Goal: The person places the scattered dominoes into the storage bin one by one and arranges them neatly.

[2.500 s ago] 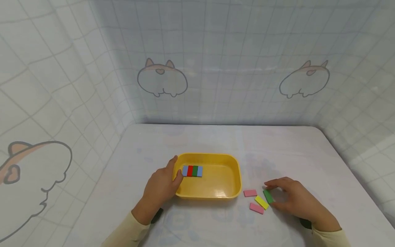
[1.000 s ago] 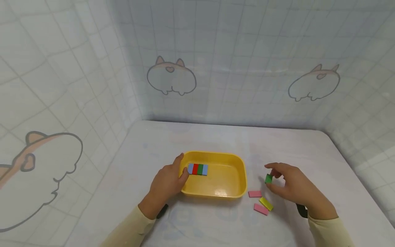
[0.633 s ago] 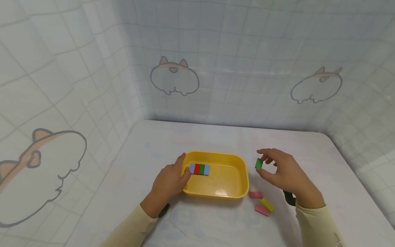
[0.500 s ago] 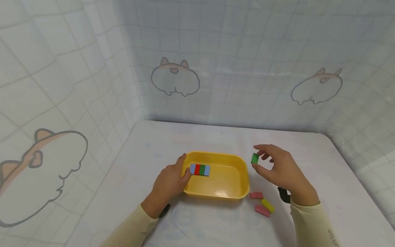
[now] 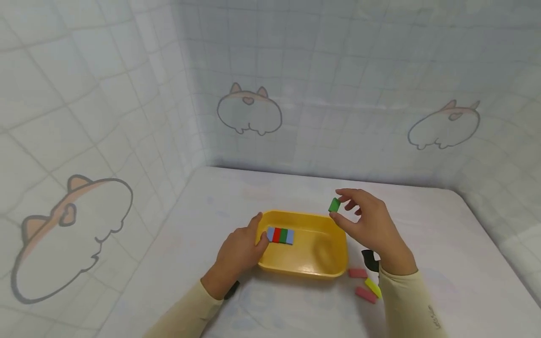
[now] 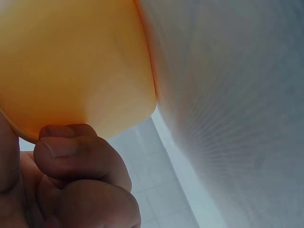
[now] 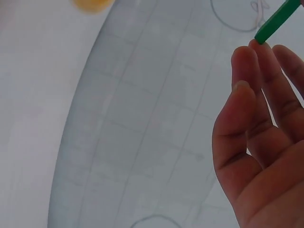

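Note:
My left hand (image 5: pixel 241 249) grips the left end of a yellow tray (image 5: pixel 304 270), thumb over the rim and fingers curled against the outer wall. Inside the tray, at its left, a row of small tiles (image 5: pixel 280 235) lies side by side: light blue, red, green, light blue. Above the tray's far right corner, my right hand (image 5: pixel 365 220) pinches a green tile (image 5: pixel 334 205) between thumb and fingertips. The same green tile (image 7: pixel 278 21) shows at the upper right of the right wrist view, partly cut off. In the left wrist view the tray's outer wall (image 6: pixel 71 61) fills the upper left.
Right of the tray on the white cloth lie a pink tile (image 5: pixel 358 273), a yellow tile (image 5: pixel 373 288) and a second pink tile (image 5: pixel 366 295). Behind rises a white grid-patterned curtain (image 5: pixel 338 131) with printed animal drawings.
My right hand has picked the green tile up from beside the loose tiles and carried it left and away from me, over the tray. My left hand keeps its grip on the tray.

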### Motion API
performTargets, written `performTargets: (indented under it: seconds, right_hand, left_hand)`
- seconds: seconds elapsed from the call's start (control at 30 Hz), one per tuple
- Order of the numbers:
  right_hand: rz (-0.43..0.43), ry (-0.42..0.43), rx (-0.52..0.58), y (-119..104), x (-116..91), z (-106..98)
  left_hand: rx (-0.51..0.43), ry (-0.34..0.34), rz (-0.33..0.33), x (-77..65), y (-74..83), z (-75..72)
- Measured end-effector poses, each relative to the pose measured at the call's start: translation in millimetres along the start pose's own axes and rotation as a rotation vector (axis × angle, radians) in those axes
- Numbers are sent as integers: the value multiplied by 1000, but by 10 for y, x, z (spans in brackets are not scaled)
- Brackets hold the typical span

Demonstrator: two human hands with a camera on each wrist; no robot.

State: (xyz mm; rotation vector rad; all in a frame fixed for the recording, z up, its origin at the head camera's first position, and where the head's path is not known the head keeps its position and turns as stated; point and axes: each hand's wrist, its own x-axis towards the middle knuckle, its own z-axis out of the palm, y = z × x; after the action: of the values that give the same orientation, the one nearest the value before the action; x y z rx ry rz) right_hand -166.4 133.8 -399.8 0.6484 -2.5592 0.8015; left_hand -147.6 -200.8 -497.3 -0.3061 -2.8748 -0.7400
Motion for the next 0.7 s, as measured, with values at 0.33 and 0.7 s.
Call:
performTargets:
  seconds: [0.33, 0.7]
  right_hand:
    - [-12, -65, 63, -160, 241, 293]
    - [-58, -146, 107, -248, 417, 643]
  left_hand:
    - [-4, 8, 18, -12, 4, -15]
    - [-5, 1, 19, -13, -19, -23]
